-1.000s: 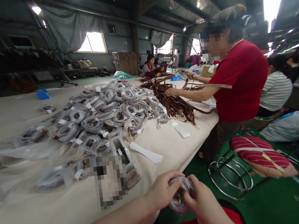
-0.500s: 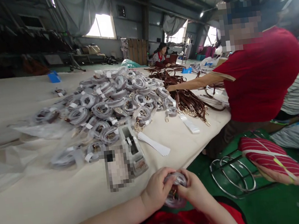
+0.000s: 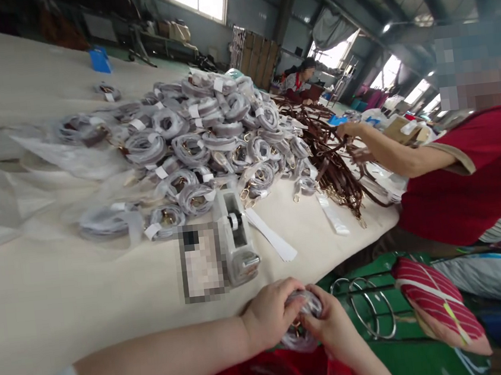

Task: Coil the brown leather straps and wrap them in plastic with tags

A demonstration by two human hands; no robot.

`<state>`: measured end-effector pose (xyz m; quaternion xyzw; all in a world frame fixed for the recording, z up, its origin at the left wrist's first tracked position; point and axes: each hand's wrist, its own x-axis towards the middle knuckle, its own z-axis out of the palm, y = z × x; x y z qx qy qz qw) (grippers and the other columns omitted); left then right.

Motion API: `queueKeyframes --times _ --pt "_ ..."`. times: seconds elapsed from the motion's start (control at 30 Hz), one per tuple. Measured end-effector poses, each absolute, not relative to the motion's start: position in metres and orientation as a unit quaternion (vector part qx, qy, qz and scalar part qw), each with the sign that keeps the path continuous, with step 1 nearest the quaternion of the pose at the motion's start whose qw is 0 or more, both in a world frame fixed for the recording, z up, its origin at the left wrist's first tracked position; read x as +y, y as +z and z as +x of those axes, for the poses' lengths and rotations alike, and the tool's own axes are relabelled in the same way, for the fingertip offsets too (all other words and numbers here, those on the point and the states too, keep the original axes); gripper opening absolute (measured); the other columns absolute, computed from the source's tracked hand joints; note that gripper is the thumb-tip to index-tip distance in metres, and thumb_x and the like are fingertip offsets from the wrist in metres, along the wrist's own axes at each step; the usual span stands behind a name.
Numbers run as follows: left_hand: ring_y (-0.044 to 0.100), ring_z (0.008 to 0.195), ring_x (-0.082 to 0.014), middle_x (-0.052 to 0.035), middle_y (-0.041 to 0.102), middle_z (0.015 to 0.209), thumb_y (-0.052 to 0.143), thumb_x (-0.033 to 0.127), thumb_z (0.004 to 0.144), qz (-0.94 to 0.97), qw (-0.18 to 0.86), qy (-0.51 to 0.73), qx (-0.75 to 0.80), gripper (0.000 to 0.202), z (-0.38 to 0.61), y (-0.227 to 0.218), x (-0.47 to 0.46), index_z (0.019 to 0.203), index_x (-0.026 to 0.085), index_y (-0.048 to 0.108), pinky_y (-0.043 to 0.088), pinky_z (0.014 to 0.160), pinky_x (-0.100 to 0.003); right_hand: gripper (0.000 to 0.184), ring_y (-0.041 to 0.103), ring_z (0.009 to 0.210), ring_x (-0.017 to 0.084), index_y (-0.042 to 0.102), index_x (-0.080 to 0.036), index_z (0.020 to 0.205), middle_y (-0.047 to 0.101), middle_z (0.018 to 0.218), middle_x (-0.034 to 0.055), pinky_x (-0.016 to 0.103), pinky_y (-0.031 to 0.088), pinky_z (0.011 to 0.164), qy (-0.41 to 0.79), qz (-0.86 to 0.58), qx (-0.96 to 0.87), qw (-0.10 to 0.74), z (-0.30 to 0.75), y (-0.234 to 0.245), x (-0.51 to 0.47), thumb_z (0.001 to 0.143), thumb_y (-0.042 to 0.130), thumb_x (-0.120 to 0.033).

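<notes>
Clasping a wrapped coil near the tape dispenser, left hand and right hand grasp opposite sides, sensibly; probably light, slippery.

Pale desk was heaped with wrapped coils; brown straps, tape dispenser, white paper strips were laid alongside.

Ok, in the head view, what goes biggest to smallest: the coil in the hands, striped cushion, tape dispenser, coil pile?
1. Coil pile
2. Striped cushion
3. Tape dispenser
4. Held coil, though it's partly covered
</notes>
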<state>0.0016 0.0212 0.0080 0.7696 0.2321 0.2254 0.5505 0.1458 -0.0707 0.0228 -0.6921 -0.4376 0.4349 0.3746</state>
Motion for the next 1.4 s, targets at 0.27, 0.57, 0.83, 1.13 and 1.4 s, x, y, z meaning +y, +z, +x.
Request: queueKeyframes --times 0.27,0.57,0.83,1.13,1.4 --pt "0.066 0.092 -0.0203 -0.003 0.071 0.097 0.044 0.036 0.096 0.779 0.542 0.185 0.255 0.023 0.005 0.004 0.02 0.107 0.023 0.06 0.047 0.081 -0.028 0.02 0.054 0.071 0.015 0.059 -0.015 0.09 0.058 0.075 -0.0019 0.023 0.044 0.064 0.458 -0.679 -0.487 0.304 0.151 0.039 -0.066 0.071 0.055 -0.009" --pt "0.066 0.093 -0.0215 -0.003 0.069 0.099 0.044 0.031 0.096 0.807 0.506 0.164 0.257 0.018 0.004 0.003 0.017 0.108 0.023 0.056 0.047 0.08 -0.029 0.026 0.056 0.071 0.015 0.059 -0.016 0.085 0.061 0.074 -0.002 0.023 0.045 0.064 0.441 -0.682 -0.511 0.281 0.152 0.035 -0.065 0.063 0.048 -0.005" --pt "0.061 0.105 -0.0233 -0.0081 0.064 0.114 0.044 0.025 0.096 0.832 0.472 0.16 0.244 0.021 0.003 0.005 0.021 0.113 0.02 0.055 0.046 0.093 -0.035 0.024 0.054 0.07 0.015 0.059 -0.018 0.083 0.063 0.078 -0.0012 0.023 0.046 0.066 0.455 -0.658 -0.464 0.381 0.151 0.014 -0.065 0.062 0.052 -0.011" --pt "0.063 0.101 -0.022 -0.006 0.068 0.109 0.046 0.025 0.094 0.815 0.492 0.158 0.263 0.021 0.003 0.005 0.023 0.11 0.02 0.058 0.047 0.091 -0.033 0.022 0.056 0.067 0.015 0.061 -0.017 0.086 0.065 0.076 -0.0009 0.023 0.049 0.062 0.437 -0.682 -0.449 0.377 0.149 0.001 -0.066 0.065 0.063 -0.018" --pt "0.059 0.11 -0.0199 -0.006 0.066 0.117 0.044 0.02 0.092 0.77 0.53 0.232 0.269 0.029 0.003 0.004 0.018 0.115 0.021 0.06 0.044 0.101 -0.033 0.03 0.063 0.074 0.019 0.064 -0.016 0.093 0.069 0.079 0.0033 0.028 0.052 0.073 0.352 -0.716 -0.478 0.366 0.137 0.006 -0.06 0.065 0.053 -0.012"
